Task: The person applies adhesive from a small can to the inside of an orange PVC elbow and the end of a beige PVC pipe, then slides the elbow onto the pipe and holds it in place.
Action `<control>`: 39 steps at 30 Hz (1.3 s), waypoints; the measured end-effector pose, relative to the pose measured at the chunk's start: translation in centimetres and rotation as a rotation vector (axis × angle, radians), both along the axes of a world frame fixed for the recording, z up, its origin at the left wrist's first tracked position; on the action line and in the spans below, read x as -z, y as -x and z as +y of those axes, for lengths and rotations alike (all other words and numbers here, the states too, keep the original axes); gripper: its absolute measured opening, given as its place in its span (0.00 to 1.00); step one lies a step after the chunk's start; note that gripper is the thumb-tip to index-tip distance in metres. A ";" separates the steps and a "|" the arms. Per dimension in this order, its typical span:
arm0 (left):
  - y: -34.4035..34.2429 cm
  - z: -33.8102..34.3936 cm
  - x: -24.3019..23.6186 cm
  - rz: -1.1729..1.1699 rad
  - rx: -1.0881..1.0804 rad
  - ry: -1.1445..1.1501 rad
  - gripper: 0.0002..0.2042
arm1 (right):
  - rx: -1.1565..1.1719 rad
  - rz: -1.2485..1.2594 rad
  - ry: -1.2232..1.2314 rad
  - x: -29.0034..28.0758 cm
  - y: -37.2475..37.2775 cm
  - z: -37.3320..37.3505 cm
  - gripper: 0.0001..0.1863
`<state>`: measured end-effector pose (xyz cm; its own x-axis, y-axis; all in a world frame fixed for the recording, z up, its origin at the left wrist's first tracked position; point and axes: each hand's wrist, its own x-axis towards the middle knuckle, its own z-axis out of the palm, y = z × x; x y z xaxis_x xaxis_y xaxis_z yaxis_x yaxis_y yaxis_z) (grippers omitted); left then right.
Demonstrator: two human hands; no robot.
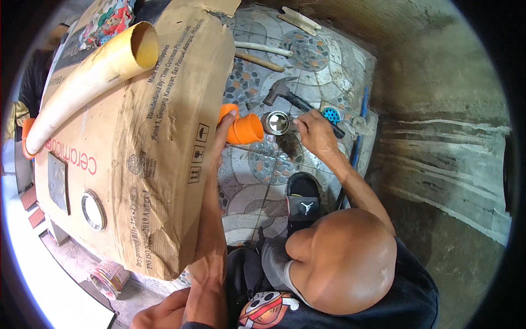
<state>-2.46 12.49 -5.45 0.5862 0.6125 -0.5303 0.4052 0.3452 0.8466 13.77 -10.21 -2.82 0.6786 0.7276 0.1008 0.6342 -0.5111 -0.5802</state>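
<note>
**Orange fitting at the edge of the carton**

On the patterned tile floor (307, 60), the biggest thing before me is a flattened brown cardboard carton (153, 137). It covers the left half of the view, and a long cream pipe (82, 82) lies across its top with the open end up. Another person (345, 263) crouches just below and to the right of me, one black shoe (303, 200) planted on the tiles.

My right hand (223, 131) reaches up along the carton's right edge, and its fingers are curled around the left end of the orange pipe fitting (246, 130) – gripping it. The fitting lies sideways, its wide mouth pointing at a round shiny metal drain piece (276, 123) just beside it. The other person's hand (315, 131) is pinched at that drain's far side.

A hammer (285, 93) rests on the tiles just above, and a small blue strainer (330, 114) sits near its handle.

My left hand (159, 315) is low at the bottom edge – I cannot tell how its fingers are set.
</note>
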 end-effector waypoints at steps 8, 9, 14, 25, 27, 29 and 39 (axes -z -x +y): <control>0.3 -0.7 -0.6 0.016 -0.010 0.083 0.30 | -0.088 -0.077 0.126 4.5 1.0 0.3 0.06; 0.2 -0.7 -0.7 0.016 0.010 0.095 0.31 | -0.087 -0.076 0.127 4.6 0.9 0.1 0.06; 0.3 -0.3 -1.0 0.020 0.010 0.140 0.31 | -0.203 -0.116 0.286 2.6 0.6 0.9 0.06; -0.4 -1.6 -0.6 -0.054 -0.043 0.121 0.28 | -0.047 0.155 0.139 3.2 -0.8 -0.6 0.14; -0.5 -1.7 0.0 -0.052 -0.061 0.086 0.28 | 0.175 0.497 0.152 3.5 -1.3 -1.3 0.15; -0.7 -1.8 0.4 -0.050 -0.077 0.053 0.27 | 0.232 0.645 0.122 3.7 -1.7 -1.6 0.16; -1.6 -2.4 1.1 0.075 0.009 -0.053 0.26 | 0.398 1.032 -0.182 0.0 -1.8 -2.1 0.16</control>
